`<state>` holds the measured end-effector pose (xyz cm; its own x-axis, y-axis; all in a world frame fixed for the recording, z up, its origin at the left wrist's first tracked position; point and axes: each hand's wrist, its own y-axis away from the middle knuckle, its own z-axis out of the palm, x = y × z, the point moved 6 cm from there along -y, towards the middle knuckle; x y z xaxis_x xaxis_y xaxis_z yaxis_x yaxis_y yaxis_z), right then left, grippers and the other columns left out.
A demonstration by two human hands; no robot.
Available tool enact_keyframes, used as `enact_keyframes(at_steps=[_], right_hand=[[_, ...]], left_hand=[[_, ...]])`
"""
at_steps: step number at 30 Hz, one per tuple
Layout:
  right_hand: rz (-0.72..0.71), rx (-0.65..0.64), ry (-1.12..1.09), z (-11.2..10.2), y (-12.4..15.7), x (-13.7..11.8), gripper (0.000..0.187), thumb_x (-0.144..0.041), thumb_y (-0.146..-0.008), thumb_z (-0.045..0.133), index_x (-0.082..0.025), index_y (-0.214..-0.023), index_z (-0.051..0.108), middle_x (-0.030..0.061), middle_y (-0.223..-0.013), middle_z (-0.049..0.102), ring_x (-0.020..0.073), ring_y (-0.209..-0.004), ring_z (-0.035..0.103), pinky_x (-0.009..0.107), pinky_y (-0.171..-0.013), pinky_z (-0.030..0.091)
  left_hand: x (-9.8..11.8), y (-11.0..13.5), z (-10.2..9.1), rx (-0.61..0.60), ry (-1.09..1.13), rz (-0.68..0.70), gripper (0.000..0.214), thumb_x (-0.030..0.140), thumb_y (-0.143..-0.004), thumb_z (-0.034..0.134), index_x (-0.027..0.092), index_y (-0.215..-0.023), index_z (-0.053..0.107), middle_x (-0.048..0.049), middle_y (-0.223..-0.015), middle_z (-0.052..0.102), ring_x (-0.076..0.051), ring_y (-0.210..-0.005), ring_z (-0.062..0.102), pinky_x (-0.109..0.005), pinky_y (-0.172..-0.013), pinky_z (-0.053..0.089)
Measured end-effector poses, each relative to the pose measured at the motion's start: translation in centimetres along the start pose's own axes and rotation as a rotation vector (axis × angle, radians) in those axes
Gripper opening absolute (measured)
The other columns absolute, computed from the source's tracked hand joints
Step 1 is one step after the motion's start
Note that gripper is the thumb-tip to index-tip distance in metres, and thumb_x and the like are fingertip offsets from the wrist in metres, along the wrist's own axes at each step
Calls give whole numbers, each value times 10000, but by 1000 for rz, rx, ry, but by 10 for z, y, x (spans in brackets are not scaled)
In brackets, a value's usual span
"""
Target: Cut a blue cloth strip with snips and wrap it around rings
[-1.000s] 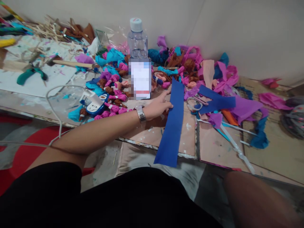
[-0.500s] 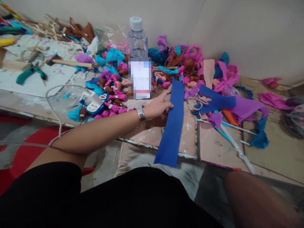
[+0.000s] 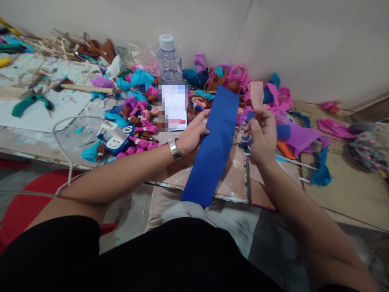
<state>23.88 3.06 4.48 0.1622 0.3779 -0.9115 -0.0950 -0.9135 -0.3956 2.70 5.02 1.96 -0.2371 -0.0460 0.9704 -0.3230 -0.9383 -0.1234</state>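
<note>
A plain, pale grey wall rises right behind the long worktable, with a thin, faint line slanting down it. The tabletop is a dull pinkish tan, speckled with paint; a dark seam divides it, and its front edge looks chipped and ragged. Below, I see stained grey floor, and something red and rounded low on the left, possibly a seat. The light is soft and rather dim.

Blue strip in left fingers: matt, smooth, paper-like. Watch band behind them: shiny metal. Bottle beyond: clear glossy plastic. Tool handle, well left: wood.
</note>
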Motion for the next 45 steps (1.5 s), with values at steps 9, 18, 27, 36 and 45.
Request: enact_keyframes(at_steps=[9, 18, 27, 36, 45], right_hand=[[424, -207, -335, 34, 17, 27, 534, -707, -708, 895, -232, -831, 684, -4, -697, 669, 160, -612, 640, 284, -548, 554], [395, -84, -185, 17, 10, 30, 578, -675, -622, 962, -223, -706, 611, -42, -523, 593, 98, -405, 494, 221, -361, 353], [275, -160, -137, 34, 20, 21, 549, -669, -634, 946, -211, -706, 651, -29, -626, 617, 117, -563, 531, 248, -532, 445], [271, -269, -117, 42, 31, 34, 466, -660, -803, 850, -215, -830, 713, -26, -681, 624, 115, -551, 520, 236, -497, 410], [307, -213, -148, 42, 33, 39, 461, -663, -823, 832, -227, -848, 683, -28, -724, 593, 116, -595, 488, 221, -503, 387]], left_hand=[[-9, -3, -5, -6, -85, -3, 642, 210, -844, 611, 276, -1473, 502, -63, -1157, 697, -222, -971, 691, -341, -832, 556], [-3, 0, -9, 18, -426, 137, 350, 341, -889, 753, 206, -1189, 632, -40, -984, 631, -155, -852, 575, -273, -788, 483], [-8, 15, 25, -381, -332, 58, 585, 752, -879, 699, 176, -931, 613, -29, -824, 654, -157, -750, 607, -291, -721, 506], [-9, 11, 22, -344, -336, -13, 629, 775, -849, 715, 172, -714, 599, -15, -682, 647, -126, -642, 573, -262, -648, 472], [-3, 8, 19, -328, -394, 66, 626, 775, -860, 703, 186, -695, 569, -20, -662, 615, -131, -628, 543, -270, -631, 424]])
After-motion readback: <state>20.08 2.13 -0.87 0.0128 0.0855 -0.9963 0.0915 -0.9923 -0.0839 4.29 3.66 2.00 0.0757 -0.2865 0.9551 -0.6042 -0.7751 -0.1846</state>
